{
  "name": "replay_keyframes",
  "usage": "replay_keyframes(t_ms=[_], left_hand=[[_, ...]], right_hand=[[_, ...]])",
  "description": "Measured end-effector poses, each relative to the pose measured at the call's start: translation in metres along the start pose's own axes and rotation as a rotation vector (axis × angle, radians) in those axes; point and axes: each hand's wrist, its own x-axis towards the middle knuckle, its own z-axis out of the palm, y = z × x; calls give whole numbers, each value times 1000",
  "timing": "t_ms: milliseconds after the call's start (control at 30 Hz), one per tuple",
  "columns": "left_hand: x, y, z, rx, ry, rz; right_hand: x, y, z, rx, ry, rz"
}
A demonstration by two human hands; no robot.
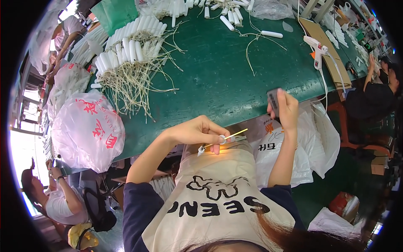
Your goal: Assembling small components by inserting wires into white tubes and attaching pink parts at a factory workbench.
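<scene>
While your left hand [199, 131] pinches a thin yellow strip [239, 132] between thumb and fingers, your right hand [289, 110], well apart from it, is closed around a dark grey block [273, 102]. The strip is in front of your apron [214, 168], just off the near edge of the table [210, 80], with a warm glow on the cloth beneath it. A small white round piece [222, 140] sits at your fingertips, and a white pointed piece [200, 151] shows below the hand; how these join the strip is too small to tell.

Judging by its slimness, the strip should be very light, springy rather than soft, and easy to bend or crack. You would do best to hold it near the white round piece, with light pressure, leaving the thin free end alone. The block looks rigid and probably smooth, light enough for one hand; its sides give your thumb and fingers the surest hold. Ahead on the table lie bundled white tubes [133, 50] with trailing wires, which look liable to snag.
</scene>
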Motion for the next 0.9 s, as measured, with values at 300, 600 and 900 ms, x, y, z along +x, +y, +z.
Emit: replay_keyframes(t_ms=[300,600,900], left_hand=[[-1,0,1,-22,18,0],[1,3,1,-27,20,-1],[2,9,4,-37,21,11]], right_hand=[[7,-9,-15,-4,-431,72],[1,-10,-22,47,-383,-2],[-2,-6,-29,20,-384,-4]])
